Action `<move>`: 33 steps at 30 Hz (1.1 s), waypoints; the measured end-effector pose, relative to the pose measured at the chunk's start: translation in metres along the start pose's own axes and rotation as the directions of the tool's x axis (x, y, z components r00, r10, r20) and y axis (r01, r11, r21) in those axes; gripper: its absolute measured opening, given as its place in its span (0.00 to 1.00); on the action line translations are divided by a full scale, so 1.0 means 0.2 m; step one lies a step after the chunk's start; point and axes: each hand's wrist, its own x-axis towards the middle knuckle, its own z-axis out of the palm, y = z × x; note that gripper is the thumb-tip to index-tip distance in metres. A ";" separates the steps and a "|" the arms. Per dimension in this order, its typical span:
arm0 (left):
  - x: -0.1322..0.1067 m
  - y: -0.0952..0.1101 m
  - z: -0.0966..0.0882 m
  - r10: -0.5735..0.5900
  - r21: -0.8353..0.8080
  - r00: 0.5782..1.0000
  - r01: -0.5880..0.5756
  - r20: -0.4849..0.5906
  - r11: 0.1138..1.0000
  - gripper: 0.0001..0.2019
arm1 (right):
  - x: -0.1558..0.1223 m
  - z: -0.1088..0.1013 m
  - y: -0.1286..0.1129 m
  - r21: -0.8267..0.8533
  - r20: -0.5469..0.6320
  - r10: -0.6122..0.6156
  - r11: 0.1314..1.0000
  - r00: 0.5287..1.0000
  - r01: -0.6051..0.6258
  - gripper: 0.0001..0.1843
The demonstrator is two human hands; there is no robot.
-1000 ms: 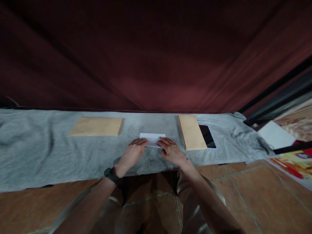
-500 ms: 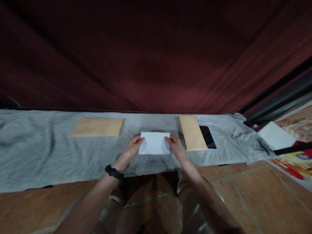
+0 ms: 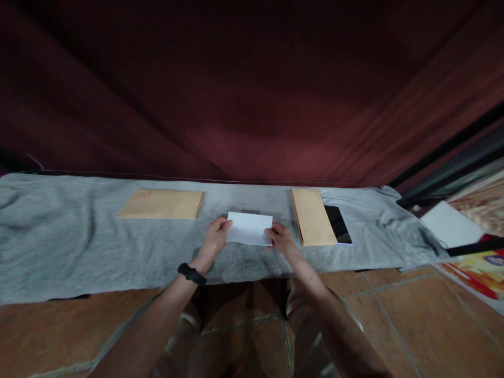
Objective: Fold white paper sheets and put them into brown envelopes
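Observation:
A white sheet of paper (image 3: 249, 229), probably folded, is held level over the grey cloth (image 3: 157, 252). My left hand (image 3: 216, 235) pinches its left edge, thumb on top. At the opposite edge my right hand (image 3: 281, 237) grips it the same way; the fingers beneath are mostly hidden. To the left lies a stack of brown envelopes (image 3: 162, 204) with faint red print. A second stack of brown envelopes (image 3: 314, 217) lies right of my right hand, partly covering a dark-screened tablet (image 3: 337, 224).
A dark red curtain (image 3: 252, 121) hangs behind the cloth-covered surface. At the far right are a white flat sheet (image 3: 452, 224) and a colourful printed poster (image 3: 478, 270). Brown floor tiles (image 3: 397, 304) lie below the front edge, near my legs.
The paper has tilted slightly and looks a little smaller, its right end lower. Both hands still hold it, with the right hand moved slightly inward. The view has shifted a little.

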 end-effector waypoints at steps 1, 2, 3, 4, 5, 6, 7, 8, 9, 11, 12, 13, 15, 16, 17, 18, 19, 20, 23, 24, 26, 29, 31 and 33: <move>0.00 0.00 0.00 -0.009 -0.017 1.000 0.009 -0.007 1.000 0.11 | 0.00 -0.01 0.00 -0.053 -0.025 -0.044 0.998 0.999 0.042 0.07; 0.01 0.00 -0.01 -0.015 -0.031 1.000 0.015 -0.012 0.999 0.11 | 0.00 -0.02 0.00 -0.099 -0.054 -0.085 0.992 0.995 0.079 0.10; 0.02 0.01 -0.02 -0.018 -0.041 1.000 0.017 -0.017 0.999 0.12 | -0.01 -0.03 -0.01 -0.143 -0.084 -0.134 0.982 0.987 0.122 0.13; 0.03 0.01 -0.03 -0.022 -0.055 1.000 0.021 -0.022 0.998 0.13 | -0.02 -0.05 -0.02 -0.191 -0.102 -0.198 0.966 0.975 0.176 0.18; 0.04 0.02 -0.04 -0.030 -0.074 0.999 0.028 -0.029 0.997 0.14 | -0.02 -0.06 -0.04 -0.240 -0.100 -0.270 0.941 0.958 0.240 0.23; 0.04 0.02 -0.05 -0.040 -0.094 0.999 0.036 -0.037 0.995 0.15 | -0.04 -0.08 -0.05 -0.309 -0.067 -0.362 0.894 0.930 0.325 0.28; 0.05 0.03 -0.06 -0.050 -0.114 0.998 0.046 -0.035 0.992 0.15 | -0.05 -0.09 -0.07 -0.381 -0.010 -0.452 0.826 0.892 0.415 0.32; 0.05 0.03 -0.06 -0.059 -0.134 0.998 0.056 -0.022 0.989 0.16 | -0.06 -0.10 -0.08 -0.443 0.061 -0.528 0.746 0.847 0.497 0.36; 0.05 0.04 -0.07 -0.066 -0.150 0.998 0.066 0.000 0.987 0.16 | -0.08 -0.10 -0.09 -0.483 0.132 -0.578 0.672 0.805 0.561 0.37; 0.04 0.05 -0.06 -0.065 -0.184 0.997 0.074 0.050 0.980 0.16 | -0.09 -0.10 -0.11 -0.499 0.220 -0.603 0.606 0.767 0.619 0.38; 0.03 0.06 -0.06 -0.060 -0.209 0.996 0.074 0.071 0.975 0.17 | -0.10 -0.09 -0.12 -0.490 0.230 -0.592 0.615 0.772 0.618 0.36; 0.03 0.06 -0.06 -0.055 -0.236 0.995 0.073 0.084 0.969 0.18 | -0.10 -0.08 -0.12 -0.474 0.216 -0.570 0.648 0.793 0.596 0.33; 0.02 0.08 -0.06 -0.031 -0.280 0.997 0.050 0.071 0.959 0.19 | -0.09 -0.07 -0.12 -0.422 0.124 -0.493 0.759 0.861 0.496 0.23; 0.02 0.08 -0.06 -0.010 -0.285 0.998 0.026 0.056 0.958 0.19 | -0.08 -0.06 -0.11 -0.386 0.062 -0.439 0.818 0.896 0.427 0.18; 0.02 0.09 -0.06 0.016 -0.277 0.999 -0.004 0.043 0.961 0.20 | -0.07 -0.06 -0.11 -0.342 0.004 -0.383 0.868 0.924 0.361 0.15; 0.02 0.10 -0.06 0.046 -0.266 0.998 -0.035 0.037 0.963 0.20 | -0.06 -0.06 -0.10 -0.290 -0.038 -0.330 0.907 0.943 0.306 0.15; 0.02 0.11 -0.07 0.074 -0.260 0.996 -0.059 0.046 0.964 0.21 | -0.05 -0.05 -0.08 -0.234 -0.059 -0.285 0.936 0.957 0.264 0.16; 0.01 0.11 -0.07 0.092 -0.261 0.993 -0.068 0.080 0.963 0.21 | -0.04 -0.05 -0.07 -0.177 -0.062 -0.245 0.957 0.967 0.231 0.16; 0.00 0.13 -0.07 0.093 -0.269 0.969 -0.029 0.227 0.963 0.20 | -0.01 -0.03 -0.04 -0.014 -0.033 -0.162 0.987 0.986 0.161 0.18; 0.00 0.13 -0.07 0.087 -0.246 0.962 -0.022 0.259 0.969 0.18 | -0.01 -0.02 -0.03 0.032 -0.030 -0.143 0.989 0.989 0.144 0.18; 0.00 0.12 -0.07 0.074 -0.170 0.959 -0.028 0.272 0.985 0.14 | 0.00 -0.01 -0.03 0.112 -0.033 -0.114 0.987 0.993 0.117 0.20; 0.02 0.08 -0.06 0.053 -0.063 0.963 -0.037 0.264 0.997 0.14 | 0.01 -0.01 -0.02 0.162 -0.034 -0.083 0.983 0.996 0.088 0.22; 0.04 0.05 -0.06 0.052 -0.014 0.962 -0.050 0.267 0.999 0.15 | 0.02 0.00 0.00 0.143 -0.048 -0.084 0.986 0.995 0.090 0.22; 0.06 0.02 -0.05 0.065 0.024 0.964 -0.074 0.259 0.997 0.15 | 0.03 0.01 0.02 0.108 -0.073 -0.109 0.987 0.991 0.116 0.20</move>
